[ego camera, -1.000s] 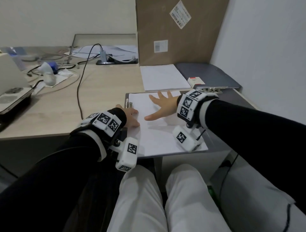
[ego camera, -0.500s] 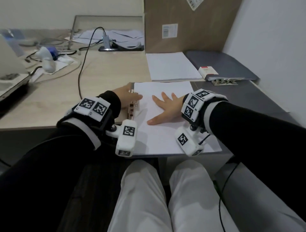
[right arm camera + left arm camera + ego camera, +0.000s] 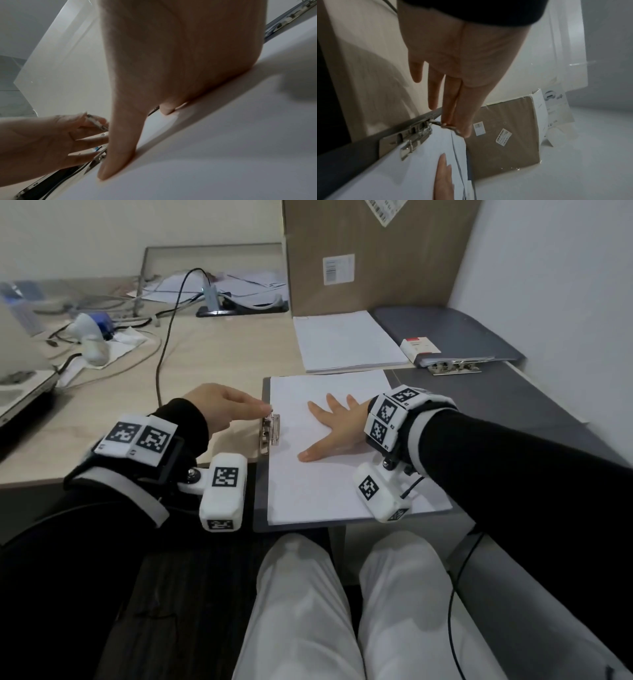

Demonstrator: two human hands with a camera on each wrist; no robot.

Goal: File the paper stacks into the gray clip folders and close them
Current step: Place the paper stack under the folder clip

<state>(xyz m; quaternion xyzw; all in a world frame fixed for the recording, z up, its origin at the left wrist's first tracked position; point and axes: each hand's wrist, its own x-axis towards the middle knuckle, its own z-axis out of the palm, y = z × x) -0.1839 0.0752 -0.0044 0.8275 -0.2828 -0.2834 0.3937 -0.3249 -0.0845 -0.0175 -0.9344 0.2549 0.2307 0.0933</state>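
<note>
An open gray clip folder (image 3: 291,527) lies at the desk's front edge with a white paper stack (image 3: 325,484) in it. Its metal clip (image 3: 270,433) sits on the stack's left edge. My left hand (image 3: 263,407) pinches the tip of the clip's lever (image 3: 448,125) between thumb and fingers; the lever stands raised. My right hand (image 3: 329,426) lies flat on the paper, fingers spread, palm pressing (image 3: 171,67). A second paper stack (image 3: 346,340) lies behind. A second, closed gray folder (image 3: 445,333) lies at the back right.
A tall cardboard box (image 3: 373,254) stands behind the papers. A small white and red box (image 3: 419,345) rests on the closed folder. A black cable (image 3: 164,344) runs across the desk; a laptop (image 3: 20,392) and clutter sit left. The wall is close on the right.
My left hand has gone from resting on the clip to pinching its lever tip, which now stands up. My right hand stays flat on the paper. The view has shifted.
</note>
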